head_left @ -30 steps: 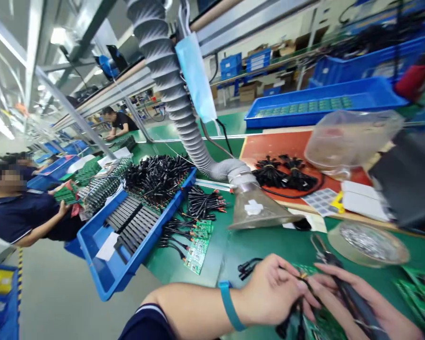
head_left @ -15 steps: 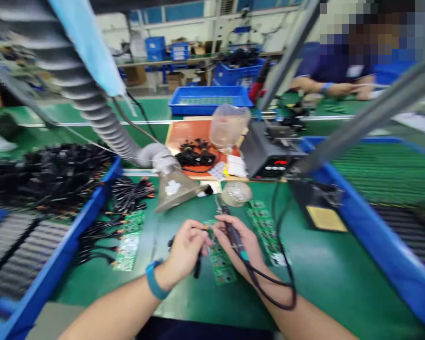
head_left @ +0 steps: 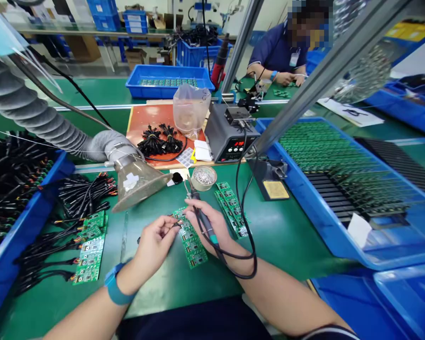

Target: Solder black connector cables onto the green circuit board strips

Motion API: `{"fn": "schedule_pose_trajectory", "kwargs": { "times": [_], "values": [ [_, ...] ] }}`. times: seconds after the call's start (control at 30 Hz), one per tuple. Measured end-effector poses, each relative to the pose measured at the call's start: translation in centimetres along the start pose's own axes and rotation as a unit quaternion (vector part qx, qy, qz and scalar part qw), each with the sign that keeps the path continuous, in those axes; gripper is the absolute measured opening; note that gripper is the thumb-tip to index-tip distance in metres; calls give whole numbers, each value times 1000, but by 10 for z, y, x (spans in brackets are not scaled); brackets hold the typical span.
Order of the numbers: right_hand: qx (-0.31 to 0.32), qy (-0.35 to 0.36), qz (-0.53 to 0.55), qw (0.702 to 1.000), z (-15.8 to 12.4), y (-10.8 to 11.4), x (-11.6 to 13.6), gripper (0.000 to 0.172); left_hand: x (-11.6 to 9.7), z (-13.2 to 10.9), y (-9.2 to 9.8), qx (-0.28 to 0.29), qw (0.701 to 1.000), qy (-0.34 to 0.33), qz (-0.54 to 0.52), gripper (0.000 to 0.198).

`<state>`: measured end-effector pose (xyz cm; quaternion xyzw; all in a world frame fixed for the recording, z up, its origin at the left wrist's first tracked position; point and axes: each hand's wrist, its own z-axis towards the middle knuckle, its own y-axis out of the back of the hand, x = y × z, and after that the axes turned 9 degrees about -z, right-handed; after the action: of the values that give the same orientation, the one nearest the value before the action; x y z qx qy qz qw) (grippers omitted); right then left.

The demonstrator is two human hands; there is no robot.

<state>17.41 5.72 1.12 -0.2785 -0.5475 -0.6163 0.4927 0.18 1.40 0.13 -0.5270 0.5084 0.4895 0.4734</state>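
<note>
My right hand (head_left: 214,226) is closed around a soldering iron (head_left: 206,224), whose metal tip points up and away beside a round tin of silvery material (head_left: 203,178). Below it, a strip of green circuit boards (head_left: 194,248) lies on the bench between my hands. With thumb and fingers, my left hand (head_left: 156,243) pinches a thin black cable (head_left: 177,225) at the strip's left edge; most of the cable is hidden by the hand. To the right lies a second board strip (head_left: 233,210). Boards with black cables attached (head_left: 90,257) rest at the left.
A fume extraction hood (head_left: 138,186) hangs at left. Behind the tin stands a soldering station (head_left: 230,134), with an iron stand (head_left: 269,179) beside it. Blue bins flank the bench; the right bin (head_left: 326,226) holds boards. A co-worker (head_left: 278,56) sits across.
The view has turned right, so the bench things appear further left. My left hand still pinches the cable and my right still grips the iron. A black cable end beneath the left hand no longer shows.
</note>
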Motion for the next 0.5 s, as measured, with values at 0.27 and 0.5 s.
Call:
{"fn": "schedule_pose_trajectory", "kwargs": {
  "times": [0.27, 0.5],
  "values": [
    [15, -12, -34, 999, -34, 43, 7, 51, 9, -11, 13, 63, 941, -149, 297, 17],
    [-26, -3, -91, 995, -77, 48, 17, 30, 18, -12, 10, 59, 907, -183, 374, 18]
  ]
}}
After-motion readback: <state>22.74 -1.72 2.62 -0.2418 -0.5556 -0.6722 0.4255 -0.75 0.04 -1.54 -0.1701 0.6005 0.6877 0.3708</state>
